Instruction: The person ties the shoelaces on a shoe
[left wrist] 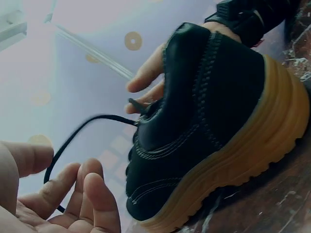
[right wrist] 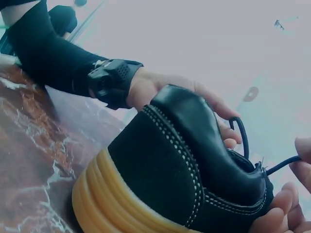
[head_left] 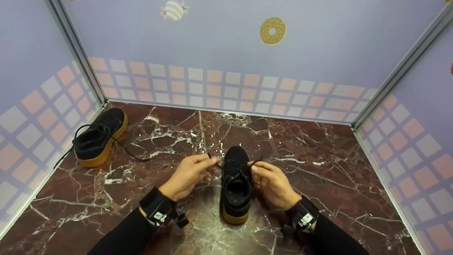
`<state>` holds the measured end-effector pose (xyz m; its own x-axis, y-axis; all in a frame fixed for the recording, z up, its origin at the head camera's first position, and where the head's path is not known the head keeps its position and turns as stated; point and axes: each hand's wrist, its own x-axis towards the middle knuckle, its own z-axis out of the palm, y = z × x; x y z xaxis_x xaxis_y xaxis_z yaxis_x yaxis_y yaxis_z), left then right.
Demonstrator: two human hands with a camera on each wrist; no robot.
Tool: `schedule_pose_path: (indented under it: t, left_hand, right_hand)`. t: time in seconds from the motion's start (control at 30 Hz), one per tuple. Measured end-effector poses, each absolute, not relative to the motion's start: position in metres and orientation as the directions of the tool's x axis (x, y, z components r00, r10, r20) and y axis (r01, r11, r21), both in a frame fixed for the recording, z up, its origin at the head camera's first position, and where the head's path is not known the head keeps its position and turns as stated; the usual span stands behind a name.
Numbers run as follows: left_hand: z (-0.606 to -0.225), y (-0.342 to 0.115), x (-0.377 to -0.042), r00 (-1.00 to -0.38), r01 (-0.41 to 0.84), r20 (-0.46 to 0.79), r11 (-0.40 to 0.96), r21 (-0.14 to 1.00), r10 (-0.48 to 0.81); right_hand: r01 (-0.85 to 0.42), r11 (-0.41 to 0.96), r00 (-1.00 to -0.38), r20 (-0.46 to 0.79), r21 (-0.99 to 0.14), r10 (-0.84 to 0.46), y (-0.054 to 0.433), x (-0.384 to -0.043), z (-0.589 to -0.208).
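A black lace-up shoe with a yellowish-brown sole stands upright on the floor, its toe facing the wall and its heel toward the person. On its left side, the left hand pinches one black shoelace between thumb and index finger. That lace arcs out from the eyelets in the left wrist view. Across the shoe, the right hand pinches the other lace end with thumb and forefinger. Its lower fingers lie close along the shoe's side in the right wrist view.
A matching black shoe stands at the left by the wall, its laces loose and trailing on the floor. Dark red marbled floor spreads around both shoes. Lilac panels with metal corner posts enclose the back and sides.
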<state>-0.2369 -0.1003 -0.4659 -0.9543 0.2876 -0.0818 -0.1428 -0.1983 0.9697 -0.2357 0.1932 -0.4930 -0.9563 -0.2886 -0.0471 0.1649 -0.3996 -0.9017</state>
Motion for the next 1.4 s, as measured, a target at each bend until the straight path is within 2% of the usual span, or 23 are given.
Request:
schedule_pose_path:
  t: [0.1, 0.27, 0.53, 0.9, 1.4]
  left_hand:
    - [-0.467, -0.097, -0.235, -0.957, -0.134, -0.077, -0.193, 0.972, 0.278]
    - [-0.465, -0.097, -0.235, -0.98, -0.11, -0.056, -0.282, 0.953, 0.192]
    - [-0.462, -0.101, -0.236, -0.988, -0.045, 0.012, -0.362, 0.931, 0.153]
    - [-0.457, -0.106, -0.241, -0.993, -0.012, 0.034, -0.382, 0.924, 0.112]
    - [-0.441, -0.102, -0.253, -0.996, 0.026, 0.056, -0.401, 0.916, 0.064]
  right_hand:
    - [0.195, -0.427, -0.947, -0.057, -0.883, -0.316, 0.196, -0.237, -0.492]
    - [0.218, -0.483, -0.94, -0.05, -0.848, -0.336, 0.203, -0.242, -0.489]
    - [0.197, -0.494, -0.963, -0.074, -0.847, -0.258, 0.217, -0.253, -0.484]
    - [0.105, -0.445, -0.99, -0.051, -0.89, -0.133, 0.238, -0.267, -0.479]
    - [-0.008, -0.407, -0.998, 0.032, -0.913, -0.051, 0.239, -0.278, -0.463]
